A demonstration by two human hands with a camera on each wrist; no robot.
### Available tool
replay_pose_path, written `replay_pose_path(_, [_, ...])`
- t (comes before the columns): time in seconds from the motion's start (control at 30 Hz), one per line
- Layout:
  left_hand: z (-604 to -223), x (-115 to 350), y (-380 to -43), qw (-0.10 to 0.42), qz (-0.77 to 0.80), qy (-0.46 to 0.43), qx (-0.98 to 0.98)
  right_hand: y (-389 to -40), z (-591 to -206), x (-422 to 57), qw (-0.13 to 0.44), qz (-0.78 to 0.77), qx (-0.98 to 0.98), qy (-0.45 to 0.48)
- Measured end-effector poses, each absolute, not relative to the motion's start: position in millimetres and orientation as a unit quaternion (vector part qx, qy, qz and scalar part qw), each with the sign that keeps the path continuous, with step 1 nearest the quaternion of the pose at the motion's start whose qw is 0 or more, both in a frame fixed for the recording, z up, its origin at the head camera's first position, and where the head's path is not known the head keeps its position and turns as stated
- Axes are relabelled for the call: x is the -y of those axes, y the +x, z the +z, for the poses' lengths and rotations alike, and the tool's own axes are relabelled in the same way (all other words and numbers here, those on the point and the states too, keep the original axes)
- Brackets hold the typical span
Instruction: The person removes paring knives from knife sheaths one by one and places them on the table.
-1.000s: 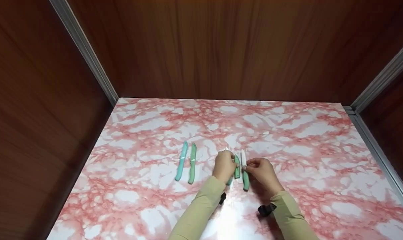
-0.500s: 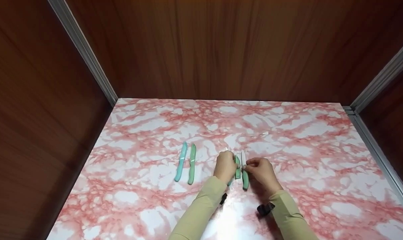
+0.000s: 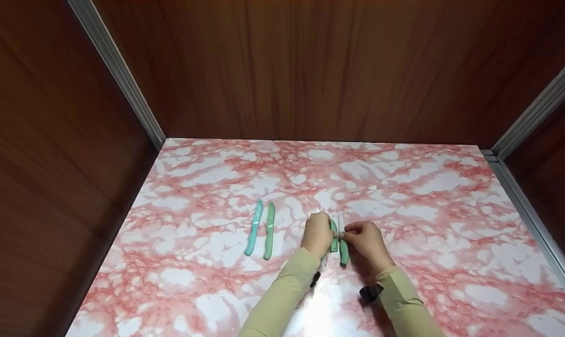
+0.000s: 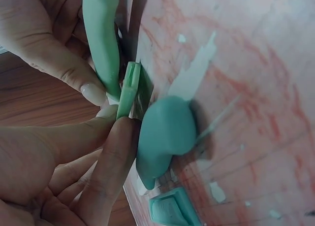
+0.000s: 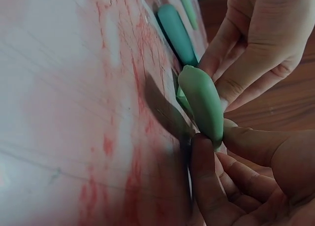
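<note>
My left hand [image 3: 317,234] pinches a green knife sheath [image 4: 129,90] between thumb and forefinger. Close to its right, my right hand [image 3: 369,241] holds a green-handled knife [image 3: 344,252] with a pale blade, thumb and fingers pinching it where handle meets blade. Sheath and knife lie nearly side by side, just above the table. A teal-handled knife [image 4: 165,130] rests on the table by my left fingers, mostly hidden in the head view. Beside it in the left wrist view is a teal sheath [image 4: 172,209], partly cut off.
To the left, a blue knife [image 3: 254,229] and a green knife [image 3: 270,229], both sheathed, lie parallel on the red-and-white marbled table [image 3: 193,290]. Dark wood panels [image 3: 292,70] with metal corner strips enclose the table at the back and sides.
My left hand has shifted slightly right with the green sheath, narrowing the gap to the green-handled knife. My right hand has barely moved. The two sheathed knives are where they were.
</note>
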State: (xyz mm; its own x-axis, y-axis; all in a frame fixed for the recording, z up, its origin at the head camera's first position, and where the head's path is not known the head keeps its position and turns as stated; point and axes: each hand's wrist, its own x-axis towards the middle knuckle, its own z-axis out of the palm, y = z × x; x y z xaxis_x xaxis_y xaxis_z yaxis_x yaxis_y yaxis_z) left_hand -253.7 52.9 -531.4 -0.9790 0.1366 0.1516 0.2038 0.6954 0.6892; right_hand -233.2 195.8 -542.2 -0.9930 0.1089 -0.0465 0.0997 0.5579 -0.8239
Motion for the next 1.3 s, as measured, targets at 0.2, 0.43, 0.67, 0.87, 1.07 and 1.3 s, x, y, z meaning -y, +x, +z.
replay_pose_path(0.2, [-530.9,-54.4,-254.0,0.045,-0.368,-0.089,0.925,-234.1,-541.0,-195.2,0.007,0.459,0.887,-0.047])
replay_pose_path(0.43, [-531.1,-55.8,-253.8,0.053,-0.345,-0.09,0.933,-233.2,-539.6,-193.8,0.015,0.445,0.894,-0.039])
replay_pose_path(0.67, [-532.8,-56.6,-253.4,0.068,-0.337,-0.096,0.934,-232.6,-539.4,-192.3,0.028,0.432,0.901,-0.036])
replay_pose_path(0.87, [-532.4,-57.3,-251.2,0.073,-0.34,-0.098,0.932,-232.9,-540.5,-192.9,0.023,0.431,0.901,-0.042])
replay_pose_path(1.07, [-533.1,-57.4,-250.2,0.091,-0.341,-0.098,0.931,-233.3,-542.3,-193.7,0.021,0.429,0.902,-0.047])
replay_pose_path(1.3, [-533.5,-58.3,-251.4,0.101,-0.335,-0.089,0.933,-232.4,-544.0,-195.1,0.019,0.438,0.897,-0.059])
